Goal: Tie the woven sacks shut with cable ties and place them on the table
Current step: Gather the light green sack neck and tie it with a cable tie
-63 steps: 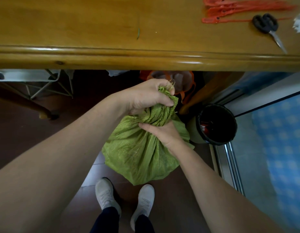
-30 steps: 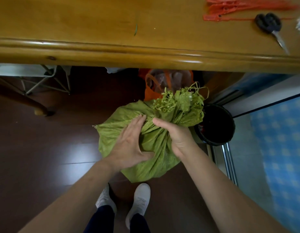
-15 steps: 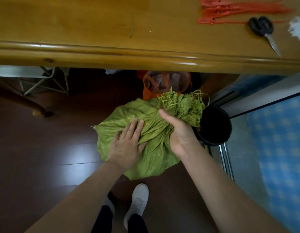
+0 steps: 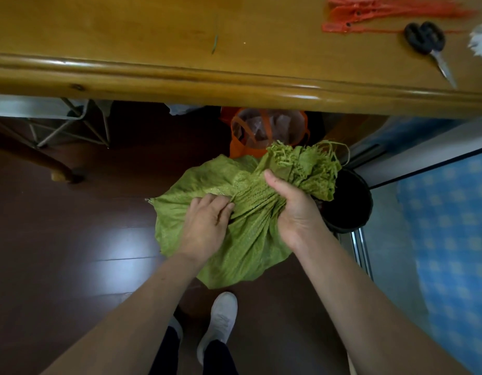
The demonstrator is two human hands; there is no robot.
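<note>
**Head view: bunching the sack's neck so a tie can go on**

The right hand (image 4: pixel 294 209) is wrapped tight round the neck of the green woven sack (image 4: pixel 250 253), and the frayed mouth (image 4: pixel 304 163) sticks out just past its thumb. The left hand (image 4: pixel 207 226), just beside it, has bent fingers dug into the loose folds and pinches the cloth. The sack sits under both hands, not on the surface (image 4: pixel 153 28) yet; I cannot tell if it touches the floor. To do this well, I think the left hand should push every loose fold into the right hand's squeeze, so the neck is thin with no gaps. The right hand should hold hard and not slip. The orange cable ties (image 4: pixel 369 17) lie on the surface, far ahead of the right hand, next to the black scissors (image 4: pixel 426 39), so one hand must let go to fetch one.
</note>
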